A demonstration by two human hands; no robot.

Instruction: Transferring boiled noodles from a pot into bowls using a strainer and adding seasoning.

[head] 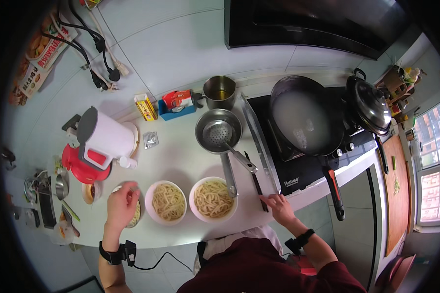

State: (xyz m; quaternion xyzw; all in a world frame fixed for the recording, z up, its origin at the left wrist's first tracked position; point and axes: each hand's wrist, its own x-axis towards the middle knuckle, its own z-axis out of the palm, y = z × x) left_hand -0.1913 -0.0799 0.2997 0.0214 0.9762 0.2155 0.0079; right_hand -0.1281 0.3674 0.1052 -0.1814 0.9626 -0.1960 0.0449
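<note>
My left hand is over a small dish of pale food, partly hiding it; whether it grips the rim cannot be told. Right of it stand two white bowls of noodles, one in the middle and one beside it. My right hand rests at the lower end of a pair of dark chopsticks lying on the counter; a grip on them cannot be made out. A perforated metal ladle lies in a steel pan, whose handle reaches over the right bowl's rim.
A wok of cloudy liquid sits on the gas stove, its handle over the front edge. Behind it to the right is a lidded pot. A steel pot, a blue box and a white electric kettle stand along the wall.
</note>
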